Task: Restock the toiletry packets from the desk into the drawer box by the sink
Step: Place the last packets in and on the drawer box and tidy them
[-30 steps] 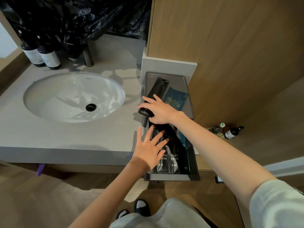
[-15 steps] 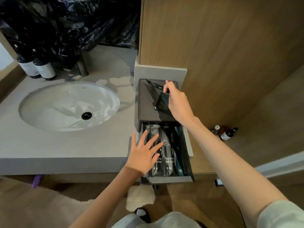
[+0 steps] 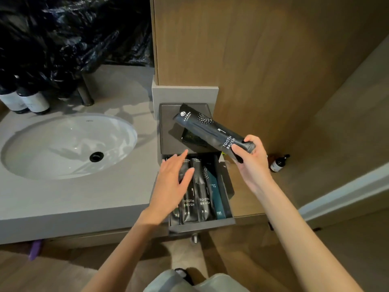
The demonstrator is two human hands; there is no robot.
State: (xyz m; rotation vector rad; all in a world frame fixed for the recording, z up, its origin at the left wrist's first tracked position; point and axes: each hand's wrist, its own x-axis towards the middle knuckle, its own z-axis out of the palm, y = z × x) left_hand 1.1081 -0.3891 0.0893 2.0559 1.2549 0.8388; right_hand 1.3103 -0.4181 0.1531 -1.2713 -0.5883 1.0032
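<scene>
Drawer (image 3: 202, 227) walls of matte gray frame a row of glossy black toothbrush packets (image 3: 205, 197) lying lengthwise, with 1 slim teal packet (image 3: 216, 197) at their right. Your left hand (image 3: 172, 184) is flat over the leftmost packets, fingers straight and spread. Your right hand (image 3: 250, 163) curls around 1 end of a long toothbrush pouch (image 3: 210, 129), held tilted above the box's flat top tray (image 3: 168, 131), where a small square dark sachet (image 3: 190, 137) lies. Beyond sit the smooth oval white basin (image 3: 63, 148) and crinkled black plastic (image 3: 63, 34).
</scene>
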